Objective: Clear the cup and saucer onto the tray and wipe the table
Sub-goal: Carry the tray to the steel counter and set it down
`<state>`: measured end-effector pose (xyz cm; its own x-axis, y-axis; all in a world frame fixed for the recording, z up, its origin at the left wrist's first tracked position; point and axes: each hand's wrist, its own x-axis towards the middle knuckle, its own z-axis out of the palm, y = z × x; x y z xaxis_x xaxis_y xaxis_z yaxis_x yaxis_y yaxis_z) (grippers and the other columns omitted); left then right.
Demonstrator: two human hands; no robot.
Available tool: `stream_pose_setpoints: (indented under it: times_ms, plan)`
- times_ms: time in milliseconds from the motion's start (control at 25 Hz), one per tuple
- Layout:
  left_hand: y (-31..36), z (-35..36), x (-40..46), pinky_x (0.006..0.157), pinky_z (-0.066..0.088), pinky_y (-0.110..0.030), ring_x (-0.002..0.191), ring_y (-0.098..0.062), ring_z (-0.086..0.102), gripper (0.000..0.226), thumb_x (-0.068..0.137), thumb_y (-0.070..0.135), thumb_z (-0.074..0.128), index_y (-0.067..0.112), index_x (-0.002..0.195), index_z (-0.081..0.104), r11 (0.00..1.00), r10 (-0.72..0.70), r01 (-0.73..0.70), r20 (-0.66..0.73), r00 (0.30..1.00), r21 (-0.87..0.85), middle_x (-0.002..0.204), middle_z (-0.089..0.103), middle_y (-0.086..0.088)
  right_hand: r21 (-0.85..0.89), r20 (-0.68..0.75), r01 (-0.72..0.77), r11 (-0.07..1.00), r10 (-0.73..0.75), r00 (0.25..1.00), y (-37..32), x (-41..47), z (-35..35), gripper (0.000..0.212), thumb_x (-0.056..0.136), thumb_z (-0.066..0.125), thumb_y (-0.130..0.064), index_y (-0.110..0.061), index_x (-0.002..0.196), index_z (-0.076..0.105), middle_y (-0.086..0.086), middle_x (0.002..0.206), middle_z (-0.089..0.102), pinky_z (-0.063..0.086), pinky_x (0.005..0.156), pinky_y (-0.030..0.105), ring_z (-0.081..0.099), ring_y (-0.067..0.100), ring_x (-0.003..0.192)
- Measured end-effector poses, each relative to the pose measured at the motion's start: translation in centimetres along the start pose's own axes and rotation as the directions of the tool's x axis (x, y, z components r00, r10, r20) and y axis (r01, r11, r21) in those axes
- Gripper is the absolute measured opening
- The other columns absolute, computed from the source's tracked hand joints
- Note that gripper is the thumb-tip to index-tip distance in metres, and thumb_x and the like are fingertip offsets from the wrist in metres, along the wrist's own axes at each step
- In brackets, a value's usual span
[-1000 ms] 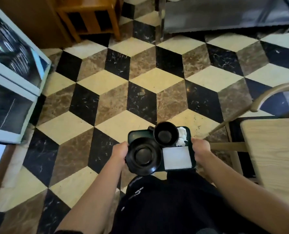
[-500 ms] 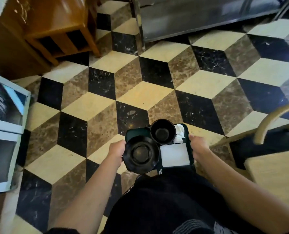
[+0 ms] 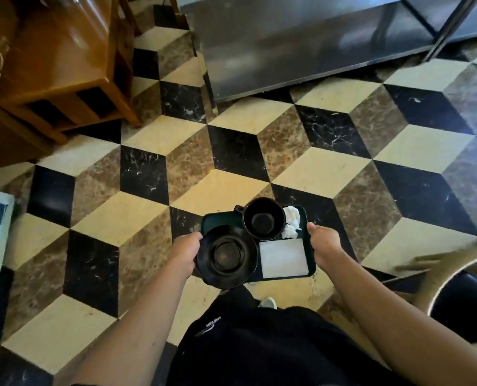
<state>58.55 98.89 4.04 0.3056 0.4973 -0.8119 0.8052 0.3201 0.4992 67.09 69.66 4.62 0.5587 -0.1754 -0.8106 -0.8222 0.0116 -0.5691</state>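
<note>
**Carrying the loaded tray level across the tiled floor**

The person is holding a dark green tray point(image 3: 309, 270) out in front of the body, above a floor point(image 3: 153, 213) of cream, brown and black tiles. The left hand point(image 3: 185, 253) is clamped on the tray's left edge, and the right hand point(image 3: 322, 243) is clamped on its right edge, thumb lying along the rim. The two hands are well apart, with the load sitting between them.

The black cup point(image 3: 263, 220) is standing upright toward the far side of the tray, apparently empty. The black saucer point(image 3: 227, 256) is lying on the near left corner, its edge overhanging the tray and passing just beside the left hand. A crumpled tissue point(image 3: 291, 222) is resting beside the cup, and a flat white napkin point(image 3: 284, 257) is lying on the near right.

Clearing looks done; whether the desk has been wiped cannot be told, since it is out of view.

Judging from this, carrying well is about keeping both edges at one height, so the overhanging saucer is not sliding off leftward. Both grips should be staying firm and steps even. A wooden cabinet point(image 3: 53, 68) on the left, a steel unit point(image 3: 301, 43) ahead and a chair point(image 3: 454, 277) close on the right are narrowing the path, so elbows need watching.
</note>
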Motion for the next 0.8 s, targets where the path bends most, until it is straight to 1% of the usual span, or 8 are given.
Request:
stream_pose_setpoints:
  times_ms: [80, 160, 240, 320, 400, 480, 640, 800]
  plan:
    - [3.3, 2.0, 2.3, 0.071, 0.053, -0.042, 0.082, -0.033, 0.068, 0.014, 0.087, 0.017, 0.057, 0.007, 0.085, 0.066, 1.000, 0.009, -0.009, 0.025, 1.000, 0.004, 0.089, 0.073, -0.017, -0.003, -0.018, 0.009, 1.000, -0.010, 1.000, -3.0, 2.3, 0.5, 0.033, 0.105, 0.055, -0.020, -0.007, 0.078, 0.070, 0.008, 0.080, 0.071, 0.055, 0.065, 0.036, 0.067, 0.028, 0.071]
    - [7.5, 4.1, 3.8, 0.072, 0.049, -0.039, 0.081, -0.030, 0.063, 0.011, 0.090, 0.013, 0.057, 0.006, 0.084, 0.063, 0.999, 0.034, -0.034, 0.043, 0.998, 0.011, 0.088, 0.069, -0.017, -0.019, -0.037, 0.029, 0.999, -0.029, 0.999, -6.6, 4.8, 1.4, 0.041, 0.104, 0.055, -0.019, -0.009, 0.065, 0.062, 0.006, 0.071, 0.064, 0.049, 0.061, 0.032, 0.059, 0.026, 0.062]
    - [12.1, 6.3, 5.9, 0.071, 0.045, -0.038, 0.080, -0.028, 0.058, 0.011, 0.090, 0.011, 0.057, 0.007, 0.081, 0.059, 0.999, 0.049, -0.049, 0.045, 0.998, 0.014, 0.084, 0.063, -0.016, -0.033, -0.055, 0.035, 0.999, -0.037, 0.998, -10.4, 7.4, 2.7, 0.043, 0.105, 0.054, -0.018, -0.009, 0.062, 0.058, 0.008, 0.071, 0.060, 0.046, 0.058, 0.030, 0.055, 0.025, 0.060]
    - [16.6, 8.1, 8.2, 0.070, 0.044, -0.040, 0.078, -0.029, 0.057, 0.014, 0.089, 0.012, 0.057, 0.008, 0.076, 0.057, 0.999, 0.052, -0.052, 0.043, 0.998, 0.009, 0.082, 0.061, -0.016, -0.019, -0.086, 0.053, 0.998, -0.054, 0.995, -14.3, 9.8, 4.3, 0.038, 0.105, 0.055, -0.018, -0.008, 0.070, 0.066, 0.010, 0.079, 0.068, 0.051, 0.059, 0.032, 0.062, 0.026, 0.067]
    - [21.2, 9.7, 10.2, 0.069, 0.045, -0.041, 0.077, -0.031, 0.058, 0.014, 0.089, 0.014, 0.057, 0.008, 0.076, 0.058, 0.999, 0.044, -0.045, 0.055, 0.998, 0.026, 0.083, 0.062, -0.017, -0.004, -0.093, 0.046, 0.999, -0.046, 0.995, -18.3, 12.1, 5.9, 0.032, 0.105, 0.057, -0.020, -0.007, 0.080, 0.073, 0.013, 0.089, 0.075, 0.061, 0.072, 0.042, 0.071, 0.030, 0.078]
    - [25.9, 11.2, 11.8, 0.070, 0.047, -0.040, 0.078, -0.032, 0.060, 0.015, 0.092, 0.014, 0.056, 0.009, 0.079, 0.058, 0.999, 0.044, -0.045, 0.055, 0.998, 0.025, 0.083, 0.063, -0.015, 0.009, -0.096, 0.056, 0.998, -0.055, 0.994, -22.4, 14.0, 7.5, 0.033, 0.106, 0.055, -0.021, -0.007, 0.081, 0.073, 0.011, 0.085, 0.075, 0.061, 0.080, 0.047, 0.071, 0.031, 0.078]
    - [34.3, 14.2, 14.4, 0.070, 0.047, -0.039, 0.073, -0.030, 0.061, 0.017, 0.096, 0.016, 0.055, 0.011, 0.080, 0.061, 0.998, 0.052, -0.054, 0.066, 0.996, 0.033, 0.080, 0.065, -0.012, 0.003, -0.115, 0.078, 0.997, -0.077, 0.990, -30.5, 17.7, 10.2, 0.034, 0.107, 0.053, -0.020, -0.010, 0.081, 0.072, 0.009, 0.086, 0.074, 0.059, 0.079, 0.044, 0.070, 0.027, 0.077]
    - [41.2, 16.9, 17.1, 0.067, 0.048, -0.036, 0.072, -0.029, 0.063, 0.016, 0.095, 0.017, 0.055, 0.011, 0.085, 0.066, 0.997, 0.065, -0.068, 0.076, 0.995, 0.035, 0.082, 0.068, -0.011, 0.007, -0.097, 0.074, 0.997, -0.073, 0.993, -37.4, 22.3, 12.4, 0.030, 0.106, 0.053, -0.023, -0.007, 0.094, 0.075, 0.011, 0.089, 0.077, 0.059, 0.066, 0.038, 0.074, 0.029, 0.078]
